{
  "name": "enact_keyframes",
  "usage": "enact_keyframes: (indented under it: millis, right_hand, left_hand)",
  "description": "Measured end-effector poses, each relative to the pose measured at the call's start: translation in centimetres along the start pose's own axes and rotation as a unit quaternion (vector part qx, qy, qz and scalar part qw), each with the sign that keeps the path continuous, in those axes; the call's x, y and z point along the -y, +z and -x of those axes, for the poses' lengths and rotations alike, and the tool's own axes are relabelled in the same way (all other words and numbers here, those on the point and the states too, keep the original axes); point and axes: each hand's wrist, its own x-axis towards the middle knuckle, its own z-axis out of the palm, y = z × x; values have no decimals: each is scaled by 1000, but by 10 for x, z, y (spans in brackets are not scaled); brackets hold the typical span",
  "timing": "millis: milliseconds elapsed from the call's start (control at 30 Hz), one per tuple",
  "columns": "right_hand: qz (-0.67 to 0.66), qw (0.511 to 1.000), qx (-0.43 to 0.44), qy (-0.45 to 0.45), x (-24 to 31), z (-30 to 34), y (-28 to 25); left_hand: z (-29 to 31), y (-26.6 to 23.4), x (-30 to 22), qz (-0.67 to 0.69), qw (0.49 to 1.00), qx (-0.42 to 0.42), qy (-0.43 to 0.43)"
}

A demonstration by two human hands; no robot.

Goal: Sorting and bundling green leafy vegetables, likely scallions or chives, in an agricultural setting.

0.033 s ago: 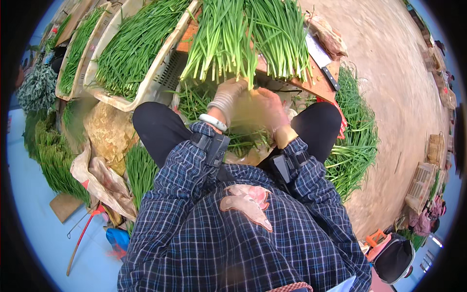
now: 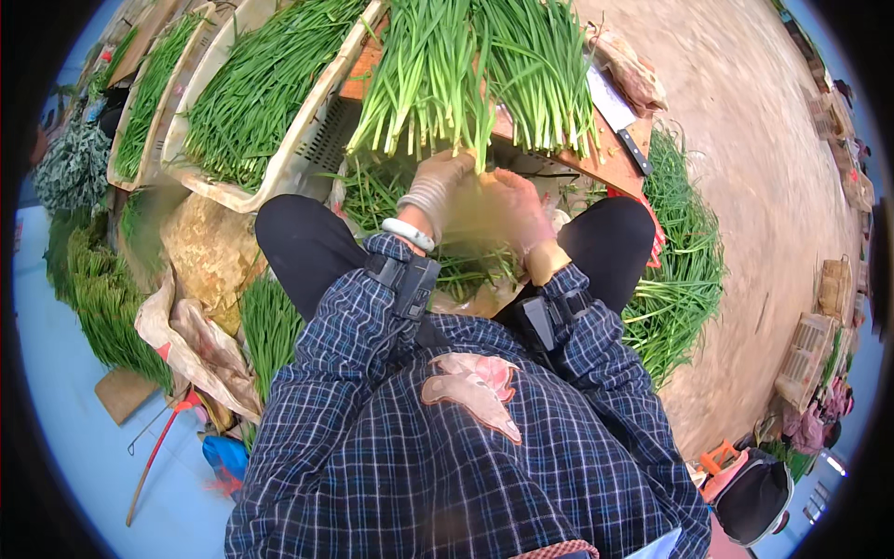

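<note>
My left hand, with a white bangle at its wrist, is closed at the pale lower ends of a few garlic chives. My right hand pinches the same ends from the right side. A blurred patch between the hands hides part of the fingers. Just beyond them, two thick bunches of garlic chives lie on a wooden board, their cut ends toward me. A knife with a black handle rests at the board's right side. Loose green leaves lie below, between my knees.
Crates of chives stand at the far left. A heap of leaves lies on the floor to the right. To the left are a crumpled sack and a red-handled stick. A crumpled cloth or bag sits near the knife.
</note>
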Motion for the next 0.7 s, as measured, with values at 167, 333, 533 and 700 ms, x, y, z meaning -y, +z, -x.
enact_keyframes:
  millis: [167, 333, 533, 700]
  right_hand:
    - [-116, 988, 98, 36, 7, 3, -1]
    - [-67, 984, 164, -4, 0, 1, -5]
    - [-32, 993, 92, 61, -8, -21, -22]
    - [11, 997, 39, 62, -13, -22, -19]
  left_hand:
    - [-8, -17, 14, 132, 984, 119, -24]
    - [-10, -21, 21, 135, 973, 188, -10]
    - [-12, -11, 11, 0, 997, 71, 26]
    - [-11, -9, 13, -15, 1000, 3, 23]
